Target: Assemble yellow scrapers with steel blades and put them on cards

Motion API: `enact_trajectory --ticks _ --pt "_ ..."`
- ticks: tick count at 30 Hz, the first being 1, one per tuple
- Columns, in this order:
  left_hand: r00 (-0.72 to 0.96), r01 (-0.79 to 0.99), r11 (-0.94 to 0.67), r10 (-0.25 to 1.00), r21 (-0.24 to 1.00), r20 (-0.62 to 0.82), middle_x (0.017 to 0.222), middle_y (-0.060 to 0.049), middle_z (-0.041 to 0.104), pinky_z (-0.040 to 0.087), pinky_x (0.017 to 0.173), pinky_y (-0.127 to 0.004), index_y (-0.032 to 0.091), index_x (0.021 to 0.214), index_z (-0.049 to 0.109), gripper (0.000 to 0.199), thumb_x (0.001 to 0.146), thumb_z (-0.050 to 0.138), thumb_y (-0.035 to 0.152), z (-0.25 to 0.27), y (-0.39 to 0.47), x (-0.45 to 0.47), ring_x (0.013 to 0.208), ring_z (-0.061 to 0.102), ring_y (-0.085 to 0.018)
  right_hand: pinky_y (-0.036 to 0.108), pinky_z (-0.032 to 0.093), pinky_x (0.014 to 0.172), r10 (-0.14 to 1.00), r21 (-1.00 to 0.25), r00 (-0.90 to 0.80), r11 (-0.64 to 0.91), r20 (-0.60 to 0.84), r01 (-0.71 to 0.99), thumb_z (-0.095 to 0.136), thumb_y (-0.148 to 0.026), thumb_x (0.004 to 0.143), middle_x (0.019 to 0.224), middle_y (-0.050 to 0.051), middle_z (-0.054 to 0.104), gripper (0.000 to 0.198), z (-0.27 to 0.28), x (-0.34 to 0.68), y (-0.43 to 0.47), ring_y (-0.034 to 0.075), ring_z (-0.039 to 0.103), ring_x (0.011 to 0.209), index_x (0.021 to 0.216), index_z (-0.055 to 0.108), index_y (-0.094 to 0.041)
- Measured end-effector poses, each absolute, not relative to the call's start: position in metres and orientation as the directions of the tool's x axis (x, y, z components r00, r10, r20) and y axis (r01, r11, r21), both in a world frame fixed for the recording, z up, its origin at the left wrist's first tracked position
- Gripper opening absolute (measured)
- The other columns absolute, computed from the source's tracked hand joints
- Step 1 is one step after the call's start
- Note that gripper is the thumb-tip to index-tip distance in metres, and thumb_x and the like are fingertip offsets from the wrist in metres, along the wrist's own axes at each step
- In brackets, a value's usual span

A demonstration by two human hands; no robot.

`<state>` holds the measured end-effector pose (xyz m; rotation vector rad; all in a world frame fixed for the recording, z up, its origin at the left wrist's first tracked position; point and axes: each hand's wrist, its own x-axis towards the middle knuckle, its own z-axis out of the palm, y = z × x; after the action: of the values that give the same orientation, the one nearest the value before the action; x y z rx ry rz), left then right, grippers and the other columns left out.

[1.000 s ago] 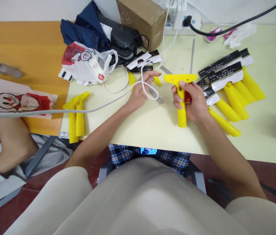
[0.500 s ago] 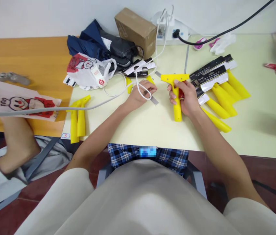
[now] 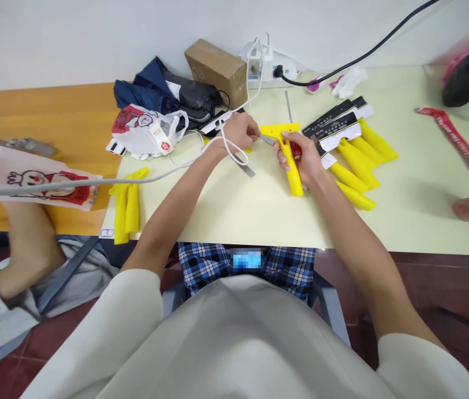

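Observation:
My right hand (image 3: 306, 158) is wrapped round the handle of a yellow T-shaped scraper (image 3: 295, 177), whose wide head points away from me. Something red, mostly hidden, shows between its palm and the handle. With fingers pinched together, my left hand (image 3: 240, 131) grips a thin metal blade (image 3: 267, 140) close to the left end of the scraper head. A second metal strip (image 3: 246, 168) lies on the table below my left hand, and a third strip (image 3: 288, 105) lies beyond the scraper.
Several yellow scraper handles (image 3: 357, 163) with black-and-white cards (image 3: 338, 132) lie at right. Two yellow scrapers (image 3: 126, 208) rest at left. A white cable (image 3: 163, 176) crosses over my left forearm. Behind are a plastic bag (image 3: 141, 133), a cardboard box (image 3: 218, 69) and a power strip (image 3: 288, 72).
My left hand has moved up from the lower metal strip and now pinches a blade by the scraper. The scraper has tilted slightly in my right hand. The whole view has shifted.

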<state>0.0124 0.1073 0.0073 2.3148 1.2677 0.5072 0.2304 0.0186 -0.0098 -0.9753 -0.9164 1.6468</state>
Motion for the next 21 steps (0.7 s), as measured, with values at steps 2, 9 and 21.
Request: enact_trajectory --ticks 2,9,21 --pt "0.548 0.715 -0.489 0.836 0.5 0.035 0.079 0.002 0.072 0.045 0.084 -0.029 0.012 0.092 0.08 0.012 0.091 0.077 0.001 0.017 0.108 0.014 0.077 0.052 -0.013 0.025 0.037 0.04 0.96 -0.893 -0.225 -0.245 -0.169 -0.376 0.094 -0.056 0.074 0.068 0.002 0.061 0.057 -0.012 0.233 0.021 0.011 0.048 0.053 0.083 0.049 -0.021" --pt "0.612 0.746 -0.541 0.787 0.389 -0.081 0.067 0.008 0.064 0.036 0.072 -0.026 0.017 0.088 0.076 0.015 0.087 0.08 0.003 0.034 0.12 0.026 0.07 0.041 -0.01 0.024 0.038 0.041 0.958 -0.876 -0.205 -0.27 -0.201 -0.399 0.093 -0.054 0.078 0.07 0.002 0.062 0.055 -0.01 0.232 0.021 0.012 0.053 0.057 0.085 0.05 -0.021" --pt "0.656 0.749 -0.568 0.709 0.341 -0.26 0.076 0.002 0.077 0.037 0.069 -0.027 0.016 0.097 0.087 0.019 0.08 0.078 0.018 0.049 0.13 0.038 0.069 0.051 -0.013 0.023 0.039 0.04 0.959 -0.844 -0.191 -0.274 -0.207 -0.46 0.089 -0.045 0.084 0.068 0.001 0.059 0.045 -0.011 0.229 0.02 0.013 0.055 0.058 0.086 0.051 -0.021"
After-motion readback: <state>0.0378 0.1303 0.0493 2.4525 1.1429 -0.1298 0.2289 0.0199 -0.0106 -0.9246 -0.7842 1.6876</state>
